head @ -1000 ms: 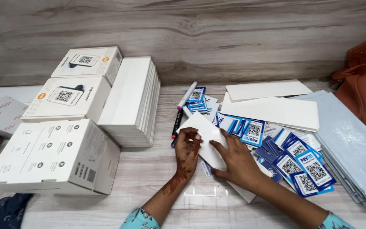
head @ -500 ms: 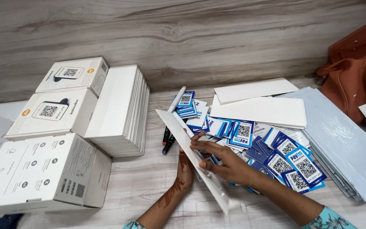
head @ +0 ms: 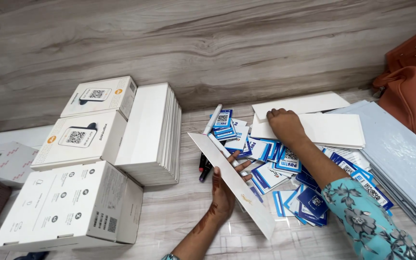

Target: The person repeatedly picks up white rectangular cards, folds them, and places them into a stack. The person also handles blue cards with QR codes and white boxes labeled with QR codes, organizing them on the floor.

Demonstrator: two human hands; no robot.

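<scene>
Fingers (head: 234,161) of the left hand (head: 225,192) clamp a long white cardboard strip (head: 232,185), held on edge, tilted. Right hand (head: 285,125) rests flat, fingers together, on stacked white sheets (head: 333,127) (smooth, rectangular). Glossy blue-and-white cards (head: 285,178) lie heaped between both hands; markers (head: 210,130) and white boxes (head: 73,207) sit to the left.

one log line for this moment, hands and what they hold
left hand: holds white card tilted | right hand: rests on white sheets | between: blue sticker pile | left: white boxes
</scene>
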